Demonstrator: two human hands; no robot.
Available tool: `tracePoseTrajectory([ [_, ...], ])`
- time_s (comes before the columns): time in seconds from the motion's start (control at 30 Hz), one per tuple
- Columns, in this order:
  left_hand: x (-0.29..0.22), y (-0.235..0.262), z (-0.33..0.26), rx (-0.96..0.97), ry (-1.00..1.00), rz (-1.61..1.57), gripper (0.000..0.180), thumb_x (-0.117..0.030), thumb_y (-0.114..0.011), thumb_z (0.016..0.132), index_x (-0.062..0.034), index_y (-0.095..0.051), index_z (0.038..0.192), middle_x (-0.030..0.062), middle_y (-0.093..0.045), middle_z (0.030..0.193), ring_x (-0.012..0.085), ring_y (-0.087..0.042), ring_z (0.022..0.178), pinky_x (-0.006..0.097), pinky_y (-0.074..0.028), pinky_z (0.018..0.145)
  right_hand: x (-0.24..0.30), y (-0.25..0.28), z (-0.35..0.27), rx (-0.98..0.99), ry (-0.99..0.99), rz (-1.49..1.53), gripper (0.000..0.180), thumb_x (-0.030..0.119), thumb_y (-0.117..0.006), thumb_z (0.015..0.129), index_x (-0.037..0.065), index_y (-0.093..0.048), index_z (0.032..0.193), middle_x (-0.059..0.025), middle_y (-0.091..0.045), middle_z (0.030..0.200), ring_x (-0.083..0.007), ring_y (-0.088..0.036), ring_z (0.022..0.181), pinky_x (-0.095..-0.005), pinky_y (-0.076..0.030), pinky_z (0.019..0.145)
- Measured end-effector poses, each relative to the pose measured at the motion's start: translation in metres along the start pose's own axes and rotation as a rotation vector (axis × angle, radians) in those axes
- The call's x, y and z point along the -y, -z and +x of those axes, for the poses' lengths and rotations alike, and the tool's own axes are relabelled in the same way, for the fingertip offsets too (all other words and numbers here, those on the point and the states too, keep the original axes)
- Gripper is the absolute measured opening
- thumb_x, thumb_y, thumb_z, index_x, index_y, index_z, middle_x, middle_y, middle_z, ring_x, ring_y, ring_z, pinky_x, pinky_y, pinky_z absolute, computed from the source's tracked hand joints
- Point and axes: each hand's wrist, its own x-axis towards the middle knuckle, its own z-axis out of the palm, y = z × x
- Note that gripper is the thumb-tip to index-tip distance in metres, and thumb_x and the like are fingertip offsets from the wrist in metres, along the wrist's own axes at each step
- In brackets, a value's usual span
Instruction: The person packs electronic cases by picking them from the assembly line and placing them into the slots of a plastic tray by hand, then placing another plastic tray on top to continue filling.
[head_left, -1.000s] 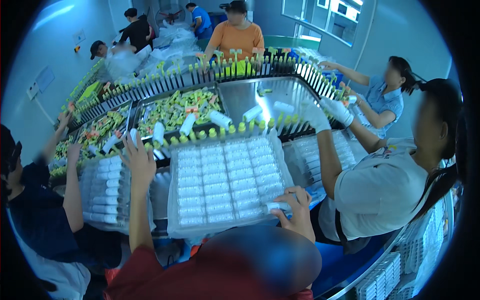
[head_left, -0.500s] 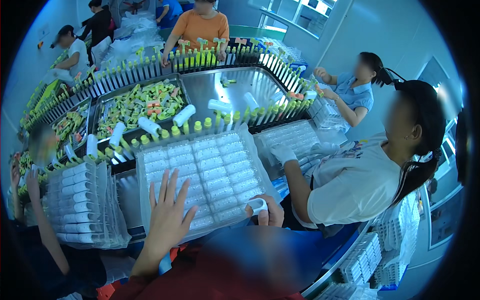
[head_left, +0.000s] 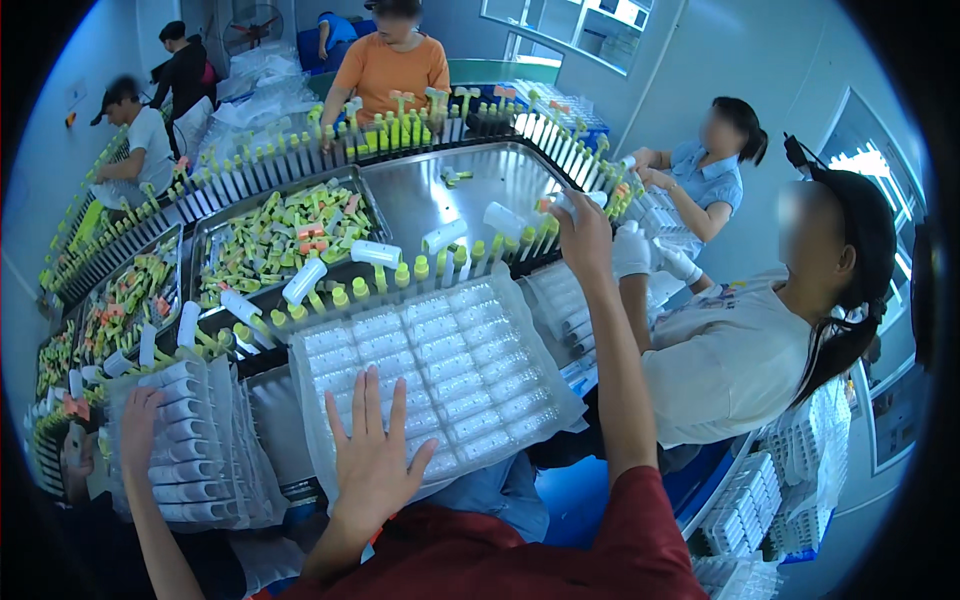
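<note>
My left hand (head_left: 375, 450) lies flat, fingers spread, on the near part of a clear plastic tray (head_left: 552, 375). Rows of white curved plastic shells (head_left: 445, 372) fill the tray's pockets. My right hand (head_left: 585, 235) reaches far forward to the row of pegs, fingers closed around a white curved plastic shell (head_left: 565, 204), which they partly hide. Just beside that hand another white piece (head_left: 598, 198) shows. Along the tray's far edge stand green-tipped pegs (head_left: 420, 268), several with white shells (head_left: 376, 253) tilted on top.
A metal tray heaped with green and orange pieces (head_left: 290, 225) lies beyond the pegs, beside a mostly bare metal tray (head_left: 455, 205). Stacked filled trays (head_left: 190, 440) stand at left under a co-worker's hand (head_left: 140, 415). A gloved co-worker (head_left: 740, 360) sits close on my right.
My right hand has moved from the tray's near right corner forward to the pegs, with a white shell. The peg-borne shells have shifted left. My left hand stays on the tray.
</note>
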Motion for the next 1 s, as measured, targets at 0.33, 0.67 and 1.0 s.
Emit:
tracePoseTrajectory([
  [0.33,0.004,0.003,0.000,0.077,0.043,-0.083,0.088,-0.054,-0.064,0.101,-0.0004,-0.039,0.166,0.0323,-0.026,0.173,0.0470,-0.021,0.163,0.072,-0.002,0.129,0.001,-0.088,0.033,0.772,-0.013,-0.432,0.046,0.040,-0.060,0.110,-0.003,-0.063,0.127,-0.0262,-0.077,0.103,-0.0466,-0.074,0.105,-0.0590,-0.056,0.089],
  [0.67,0.005,0.006,0.008,0.065,0.029,-0.077,0.086,-0.053,-0.066,0.100,-0.0015,-0.043,0.164,0.0321,-0.027,0.173,0.0456,-0.023,0.163,0.073,-0.002,0.129,0.089,-0.104,0.023,0.814,0.116,-0.456,0.100,0.073,-0.047,0.106,-0.014,-0.039,0.156,-0.0340,-0.051,0.157,-0.0505,-0.054,0.142,-0.0613,-0.038,0.123],
  [1.0,0.023,0.052,-0.025,-0.039,0.062,-0.097,0.079,-0.046,-0.067,0.104,0.0053,-0.044,0.159,0.0309,-0.029,0.173,0.0452,-0.030,0.161,0.067,-0.019,0.129,0.112,0.050,-0.077,0.520,-0.105,-0.227,0.058,0.051,-0.063,0.107,-0.005,-0.072,0.119,-0.0273,-0.076,0.106,-0.0470,-0.072,0.103,-0.0524,-0.055,0.088],
])
